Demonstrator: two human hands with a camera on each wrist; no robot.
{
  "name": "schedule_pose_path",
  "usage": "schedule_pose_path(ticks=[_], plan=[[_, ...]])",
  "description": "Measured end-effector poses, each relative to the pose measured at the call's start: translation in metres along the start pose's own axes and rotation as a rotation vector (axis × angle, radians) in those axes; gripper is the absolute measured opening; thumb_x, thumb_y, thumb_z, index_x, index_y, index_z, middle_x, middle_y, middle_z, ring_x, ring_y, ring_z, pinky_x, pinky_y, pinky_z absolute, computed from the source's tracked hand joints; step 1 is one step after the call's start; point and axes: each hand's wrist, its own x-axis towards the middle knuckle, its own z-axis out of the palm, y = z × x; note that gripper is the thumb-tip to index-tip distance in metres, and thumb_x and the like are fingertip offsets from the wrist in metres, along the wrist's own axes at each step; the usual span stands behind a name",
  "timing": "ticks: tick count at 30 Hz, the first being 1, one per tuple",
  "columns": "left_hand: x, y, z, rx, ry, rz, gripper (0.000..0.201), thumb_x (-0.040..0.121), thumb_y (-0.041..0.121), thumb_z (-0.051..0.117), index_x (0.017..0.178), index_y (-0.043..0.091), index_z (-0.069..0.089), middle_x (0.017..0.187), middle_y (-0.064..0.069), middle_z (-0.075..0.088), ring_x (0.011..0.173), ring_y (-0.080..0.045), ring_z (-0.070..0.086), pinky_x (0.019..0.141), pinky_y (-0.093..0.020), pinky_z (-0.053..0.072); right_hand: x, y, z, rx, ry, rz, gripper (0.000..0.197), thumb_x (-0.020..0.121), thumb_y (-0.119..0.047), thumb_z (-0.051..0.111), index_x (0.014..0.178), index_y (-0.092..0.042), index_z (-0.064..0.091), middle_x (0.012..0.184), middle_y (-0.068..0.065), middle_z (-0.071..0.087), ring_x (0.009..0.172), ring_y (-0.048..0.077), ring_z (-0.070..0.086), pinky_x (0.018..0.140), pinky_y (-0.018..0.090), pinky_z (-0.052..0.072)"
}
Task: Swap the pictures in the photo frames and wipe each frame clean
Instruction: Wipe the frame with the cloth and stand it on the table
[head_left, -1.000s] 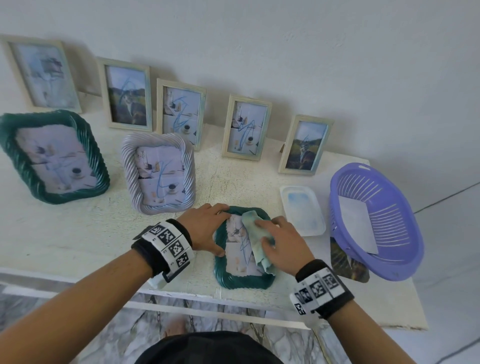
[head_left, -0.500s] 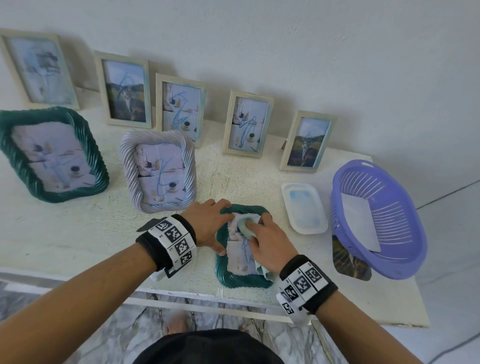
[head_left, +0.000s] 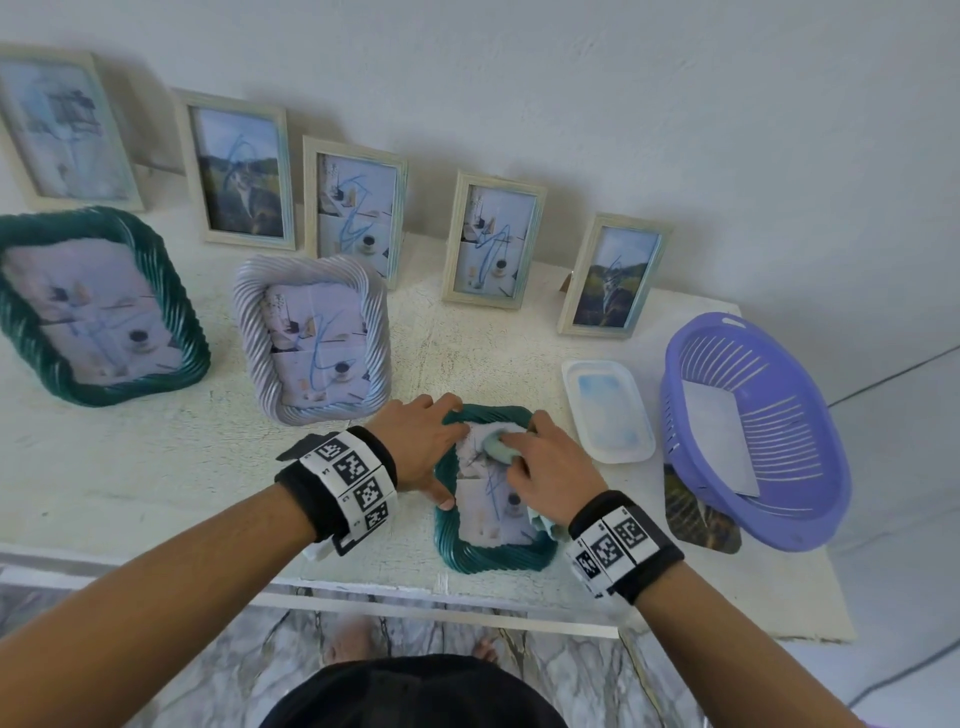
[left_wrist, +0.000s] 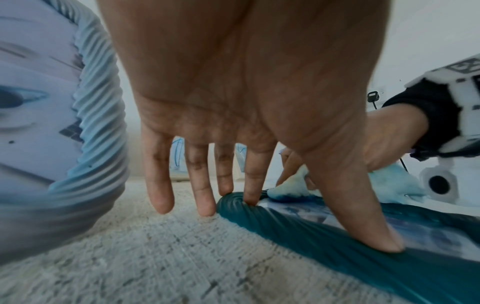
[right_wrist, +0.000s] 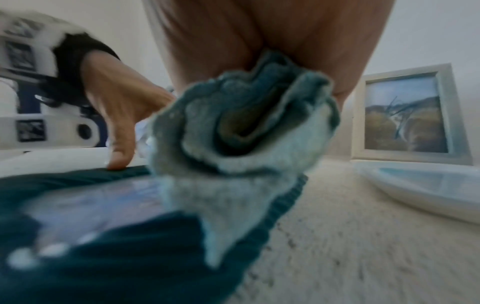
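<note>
A small green frame (head_left: 488, 551) lies flat on the white counter (head_left: 156, 467), low in the middle of the head view. It has a twisty rim and a picture with blue scribbles under its glass.

The left hand (head_left: 418, 441) rests on the frame's left side. Its fingers are straight. In the left wrist view the thumb (left_wrist: 363, 216) presses on the green rim, and a fingertip touches the far corner. The other fingers reach down to the counter beside it.

The right hand (head_left: 550, 475) is on the upper part of the glass. It grips a pale blue cloth (head_left: 496, 447) bunched up under its palm. In the right wrist view the cloth (right_wrist: 246, 133) sticks out from the hand in a crumpled roll and hangs over the frame.

A pale twisty frame (head_left: 311, 338) stands just left of the hands. A big green frame (head_left: 98, 306) leans at the far left. Five pale straight frames stand in a row along the wall across the top of the picture.

To the right of the small frame is a white tray (head_left: 608, 410) with a blue stain inside. Further right is a purple basket (head_left: 753, 431) with a white sheet in it. A loose photo (head_left: 696, 519) pokes out from under the basket's near edge.
</note>
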Motion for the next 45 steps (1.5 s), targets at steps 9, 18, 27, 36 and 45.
schedule_pose_path(ticks=[9, 18, 27, 36, 45], plan=[[0.000, -0.002, 0.000, -0.009, -0.004, 0.013, 0.095, 0.069, 0.074, 0.065, 0.143, 0.022, 0.036, 0.148, -0.002, 0.026, 0.122, -0.026, 0.043, 0.089, -0.043, 0.048, -0.004, -0.003, 0.003, 0.013, -0.038, 0.011, 0.039, 0.091, -0.018, 0.047, 0.129, -0.018, 0.055, 0.104, 0.009, 0.041, 0.081, 0.028, 0.053, 0.071, 0.034, 0.046], [0.000, 0.000, -0.001, -0.007, 0.000, 0.004, 0.095, 0.069, 0.073, 0.065, 0.145, 0.023, 0.036, 0.149, -0.001, 0.025, 0.124, -0.025, 0.042, 0.088, -0.040, 0.045, -0.005, -0.014, 0.007, 0.000, -0.052, -0.077, 0.039, 0.092, -0.019, 0.048, 0.130, -0.015, 0.054, 0.101, 0.007, 0.040, 0.079, 0.025, 0.049, 0.067, 0.028, 0.036], [-0.003, 0.000, 0.000, -0.026, 0.001, 0.005, 0.091, 0.071, 0.072, 0.065, 0.144, 0.025, 0.037, 0.151, -0.001, 0.023, 0.126, -0.026, 0.040, 0.090, -0.040, 0.044, 0.006, -0.013, 0.002, -0.052, -0.013, -0.052, 0.039, 0.093, -0.020, 0.047, 0.130, -0.017, 0.055, 0.107, 0.010, 0.041, 0.091, 0.027, 0.049, 0.068, 0.031, 0.039], [-0.004, 0.001, -0.002, -0.019, -0.013, 0.004, 0.092, 0.073, 0.071, 0.065, 0.146, 0.024, 0.035, 0.151, -0.002, 0.023, 0.127, -0.027, 0.040, 0.089, -0.041, 0.045, -0.001, 0.000, -0.004, -0.107, -0.059, -0.127, 0.041, 0.093, -0.022, 0.045, 0.132, -0.029, 0.055, 0.098, 0.003, 0.036, 0.087, 0.021, 0.041, 0.068, 0.033, 0.040], [-0.002, 0.003, -0.004, 0.006, -0.027, -0.002, 0.096, 0.071, 0.071, 0.066, 0.147, 0.022, 0.034, 0.151, -0.003, 0.023, 0.126, -0.027, 0.041, 0.089, -0.041, 0.046, -0.027, -0.003, 0.003, -0.039, -0.141, -0.262, 0.045, 0.088, -0.030, 0.039, 0.128, -0.027, 0.061, 0.089, 0.001, 0.037, 0.077, 0.018, 0.041, 0.065, 0.030, 0.037]])
